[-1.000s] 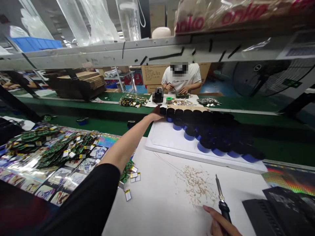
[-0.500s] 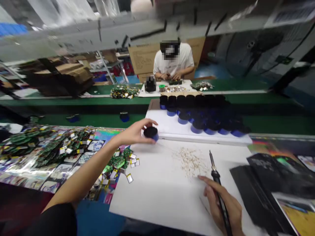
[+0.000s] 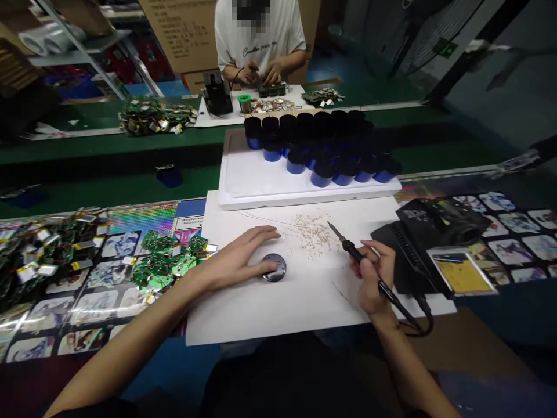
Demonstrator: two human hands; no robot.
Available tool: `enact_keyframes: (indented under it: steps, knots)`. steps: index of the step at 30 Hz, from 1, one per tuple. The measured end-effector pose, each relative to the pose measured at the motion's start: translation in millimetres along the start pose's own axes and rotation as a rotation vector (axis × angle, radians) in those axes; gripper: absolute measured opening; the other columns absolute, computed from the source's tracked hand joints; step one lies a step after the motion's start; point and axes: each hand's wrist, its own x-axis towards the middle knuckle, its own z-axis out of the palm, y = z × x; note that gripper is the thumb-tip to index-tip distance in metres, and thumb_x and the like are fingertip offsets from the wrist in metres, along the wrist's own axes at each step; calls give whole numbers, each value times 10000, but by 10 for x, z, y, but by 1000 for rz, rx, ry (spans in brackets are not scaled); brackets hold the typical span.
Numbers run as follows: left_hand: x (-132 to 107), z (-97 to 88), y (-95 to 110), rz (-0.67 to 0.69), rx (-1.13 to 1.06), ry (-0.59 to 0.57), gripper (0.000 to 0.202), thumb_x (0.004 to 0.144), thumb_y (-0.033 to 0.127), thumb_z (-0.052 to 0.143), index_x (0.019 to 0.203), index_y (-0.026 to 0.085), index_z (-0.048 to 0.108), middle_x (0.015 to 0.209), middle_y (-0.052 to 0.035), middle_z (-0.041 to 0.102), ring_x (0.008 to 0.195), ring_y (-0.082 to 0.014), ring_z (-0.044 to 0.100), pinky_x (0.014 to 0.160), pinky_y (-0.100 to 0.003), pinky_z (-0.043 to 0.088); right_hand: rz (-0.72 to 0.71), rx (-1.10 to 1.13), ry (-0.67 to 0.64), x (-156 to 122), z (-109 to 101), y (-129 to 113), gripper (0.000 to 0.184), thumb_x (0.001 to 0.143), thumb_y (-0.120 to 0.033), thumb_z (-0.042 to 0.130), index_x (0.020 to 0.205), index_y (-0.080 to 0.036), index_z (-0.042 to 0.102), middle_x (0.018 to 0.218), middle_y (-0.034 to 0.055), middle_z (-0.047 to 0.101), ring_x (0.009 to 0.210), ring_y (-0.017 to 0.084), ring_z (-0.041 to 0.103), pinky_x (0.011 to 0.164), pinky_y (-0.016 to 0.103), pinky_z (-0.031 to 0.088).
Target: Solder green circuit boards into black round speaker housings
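Note:
My left hand lies over the white board, fingers stretched out and apart. Its thumb touches the top of a round, dark, shiny disc-like part lying on the board. In my right hand is a black soldering iron, gripped like a pen, its tip pointing up and left. Below that tip lies a scatter of small tan bits. Just left of my left hand is a pile of green circuit boards with small silver battery packs.
A white foam tray holds several blue-and-black round cups. Beside the board at right stands a black soldering station. Across the bench a person in a white shirt works with both hands. More circuit boards lie far left.
My left hand has come nearer and lower from the tray's edge, where it held a blue-and-black cup; its thumb now rests on the round part. My right hand raised the iron leftward. The view tilted down.

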Motion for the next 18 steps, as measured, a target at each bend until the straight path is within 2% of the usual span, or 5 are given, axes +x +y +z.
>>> enact_keyframes:
  steps: [2,5,8,11,18]
  knots:
    - [33,-86,-51,-3,18,-7,656,1078,639,516,1633,297,448,1738,-81,424,1591,-313,451,1329,-521,405,93,6,-33,24,4,-68,298,1018,-481,650,1173,-227,656,812,9,689,615,144,639,505,249,497]
    - [121,-107,-191,13,82,29,586,1127,589,407,1613,275,500,1728,-62,445,1598,-292,450,1338,-532,394,158,81,-86,38,22,-166,274,1002,-461,690,1124,-217,670,804,23,728,617,164,691,493,262,532]
    - [199,-10,-372,46,199,131,555,1149,515,370,1555,198,578,1675,-103,517,1583,-290,475,1343,-552,379,161,98,-98,22,44,-189,266,985,-443,726,1117,-217,679,807,31,761,667,187,739,569,303,613]
    - [218,114,-498,87,304,188,508,1147,455,397,1509,181,626,1633,-118,567,1555,-311,511,1318,-579,408,169,55,-124,-13,37,-140,243,997,-414,725,1136,-217,694,858,44,791,752,199,780,690,340,669]
    - [171,205,-488,109,387,232,479,1132,450,449,1489,197,643,1602,-131,596,1503,-361,561,1212,-604,515,223,-14,-176,-45,-11,-77,278,1006,-411,728,1209,-223,705,979,75,825,826,212,807,778,370,694]
